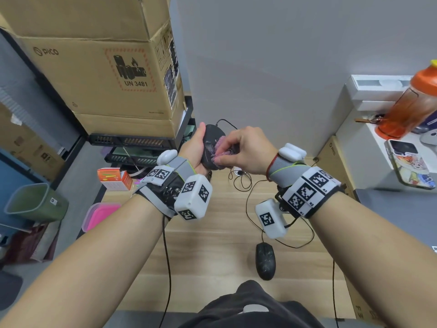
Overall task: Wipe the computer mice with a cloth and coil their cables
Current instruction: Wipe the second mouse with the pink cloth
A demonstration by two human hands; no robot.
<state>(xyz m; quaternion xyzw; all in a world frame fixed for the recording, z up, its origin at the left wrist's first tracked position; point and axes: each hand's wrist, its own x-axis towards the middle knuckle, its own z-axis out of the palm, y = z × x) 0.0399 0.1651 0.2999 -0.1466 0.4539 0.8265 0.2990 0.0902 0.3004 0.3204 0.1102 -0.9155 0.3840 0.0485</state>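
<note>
My left hand grips a black computer mouse held up above the wooden table. My right hand pinches a small pinkish-purple cloth and presses it against the mouse's top. The mouse's thin black cable leaves its far end and hangs in loose loops down to the table. A second black mouse lies on the table near the front, with its cable running loosely away from it. Both wrists carry marker-covered tracker bands.
Stacked cardboard boxes stand at the left on black equipment. A pink lidded container, a small orange box and a green bin sit lower left. An orange bottle and a phone rest on the white surface at right.
</note>
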